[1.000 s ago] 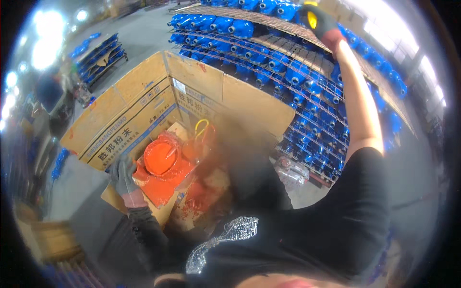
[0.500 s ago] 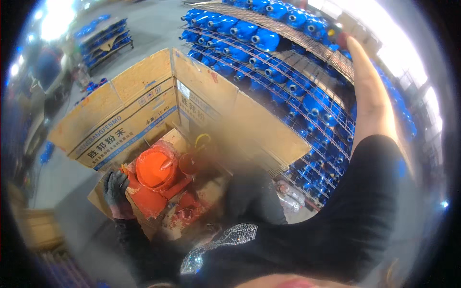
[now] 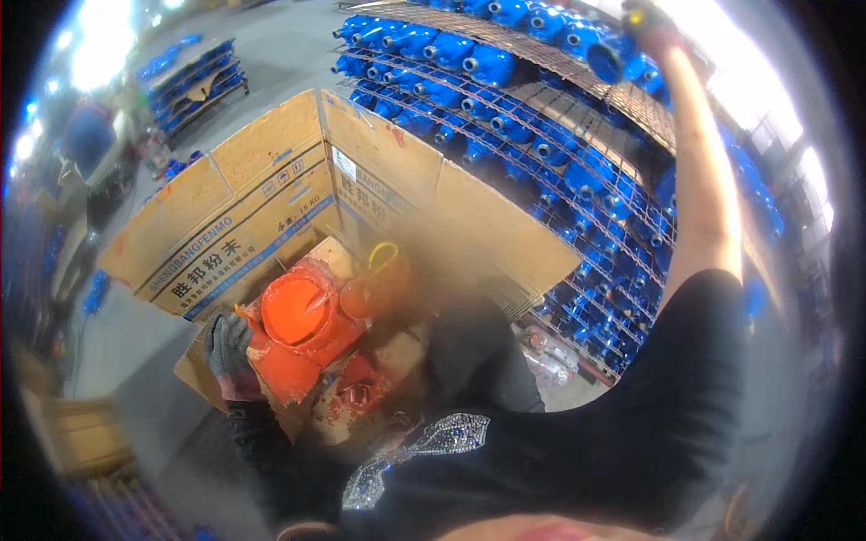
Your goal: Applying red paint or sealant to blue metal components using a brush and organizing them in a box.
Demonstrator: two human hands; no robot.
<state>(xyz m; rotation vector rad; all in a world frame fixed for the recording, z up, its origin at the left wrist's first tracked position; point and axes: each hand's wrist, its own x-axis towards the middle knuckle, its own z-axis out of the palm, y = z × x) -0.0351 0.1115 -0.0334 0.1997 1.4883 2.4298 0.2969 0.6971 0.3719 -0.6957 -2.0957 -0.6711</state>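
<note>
"Right hand (image 3: 651,32) has shifted, and a blue bottle (image 3: 604,61) now shows its round end just below the fingers, by the rack (image 3: 559,70). Gripped?"

"Looks so: they seem clasped round its far end. I'd hold it firmly and tilt it clear of its neighbours."

"And the left hand (image 3: 230,352)?"

"Fingers half curled at the edge of the cardboard box (image 3: 262,180); whether they grip anything, I can't tell. Just right of them, inside, a red tub (image 3: 321,334) holds something orange."
</note>
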